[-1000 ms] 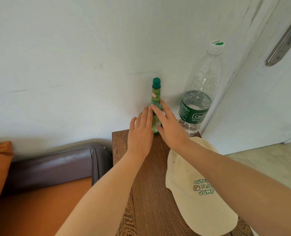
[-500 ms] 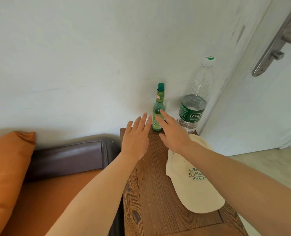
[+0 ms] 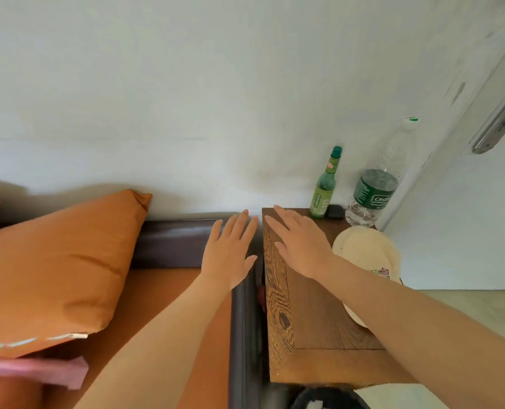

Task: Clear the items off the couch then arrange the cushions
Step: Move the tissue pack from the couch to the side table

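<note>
Orange cushion (image 3: 59, 261) left of both empty grips, green bottle (image 3: 323, 187) beyond

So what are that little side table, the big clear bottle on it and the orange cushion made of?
The side table looks like wood or wood veneer, matte, with a bold dark grain. The big bottle seems to be thin clear plastic: see-through, with a green wrap label and a white cap. The orange cushion looks like woven fabric, matte, creased and soft.

Beyond the right hand's fingertips (image 3: 276, 208), a small dark object (image 3: 334, 211) sits half hidden behind the green bottle (image 3: 325, 184); its kind is unclear. The right forearm covers part of the cream cap (image 3: 366, 252).
</note>
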A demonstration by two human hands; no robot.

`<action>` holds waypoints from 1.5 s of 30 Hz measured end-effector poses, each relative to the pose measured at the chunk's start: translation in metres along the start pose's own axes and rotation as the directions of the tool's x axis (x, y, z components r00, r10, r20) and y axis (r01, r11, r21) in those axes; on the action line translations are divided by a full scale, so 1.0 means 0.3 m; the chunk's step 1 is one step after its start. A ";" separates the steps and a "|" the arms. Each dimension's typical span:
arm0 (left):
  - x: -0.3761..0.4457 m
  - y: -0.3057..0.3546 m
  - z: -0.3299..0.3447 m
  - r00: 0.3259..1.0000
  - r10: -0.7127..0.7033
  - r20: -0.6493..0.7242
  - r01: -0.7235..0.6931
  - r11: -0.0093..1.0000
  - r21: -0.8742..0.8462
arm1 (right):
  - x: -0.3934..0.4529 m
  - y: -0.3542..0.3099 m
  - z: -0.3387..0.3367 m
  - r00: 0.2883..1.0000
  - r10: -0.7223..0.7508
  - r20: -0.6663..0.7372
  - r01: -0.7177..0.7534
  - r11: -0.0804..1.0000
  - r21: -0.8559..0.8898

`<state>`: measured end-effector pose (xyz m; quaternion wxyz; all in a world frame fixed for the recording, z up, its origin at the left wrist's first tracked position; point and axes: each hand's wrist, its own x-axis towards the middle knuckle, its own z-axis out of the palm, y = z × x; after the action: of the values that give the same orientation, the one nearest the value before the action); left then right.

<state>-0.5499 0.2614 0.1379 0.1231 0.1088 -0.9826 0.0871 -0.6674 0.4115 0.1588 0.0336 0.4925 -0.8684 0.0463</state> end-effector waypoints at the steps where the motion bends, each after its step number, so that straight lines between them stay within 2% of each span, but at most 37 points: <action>1: -0.047 -0.038 -0.011 1.000 -0.014 -0.018 0.015 1.000 0.016 | -0.001 -0.055 0.001 1.000 -0.021 0.002 0.021 1.000 -0.019; 6: -0.311 -0.282 -0.084 0.995 -0.090 -0.049 0.092 0.995 0.049 | 0.001 -0.380 0.003 0.991 -0.129 -0.023 0.128 0.990 -0.052; 12: -0.674 -0.585 -0.198 0.984 -0.167 -0.068 0.171 0.983 0.069 | 0.014 -0.851 -0.008 0.975 -0.202 -0.086 0.204 0.979 0.003; 17: -0.948 -0.840 -0.305 0.964 -0.244 -0.104 0.253 0.964 0.084 | 0.035 -1.243 -0.052 0.939 -0.313 -0.146 0.320 0.947 0.026; 23: -1.245 -1.118 -0.398 0.922 -0.372 -0.109 0.385 0.914 0.130 | 0.103 -1.644 -0.110 0.870 -0.469 -0.150 0.475 0.880 0.001; 30: -1.490 -1.387 -0.473 0.841 -0.539 -0.056 0.539 0.822 0.186 | 0.239 -2.024 -0.095 0.779 -0.609 -0.148 0.615 0.788 -0.004; 34: -1.607 -1.536 -0.500 0.772 -0.636 -0.012 0.621 0.750 0.226 | 0.332 -2.245 -0.086 0.738 -0.655 -0.164 0.667 0.745 0.027; 42: -1.845 -1.857 -0.603 0.612 -0.791 0.017 0.751 0.588 0.301 | 0.514 -2.675 -0.128 0.611 -0.766 -0.197 0.787 0.616 0.045; 45: -1.947 -1.986 -0.618 0.574 -0.819 0.009 0.780 0.550 0.299 | 0.553 -2.855 -0.135 0.586 -0.795 -0.155 0.809 0.583 0.072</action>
<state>0.1841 -0.1623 0.2485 0.0608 0.5658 -0.8100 0.1420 -0.0165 -0.1628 0.2569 0.0631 0.8295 -0.5437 0.1106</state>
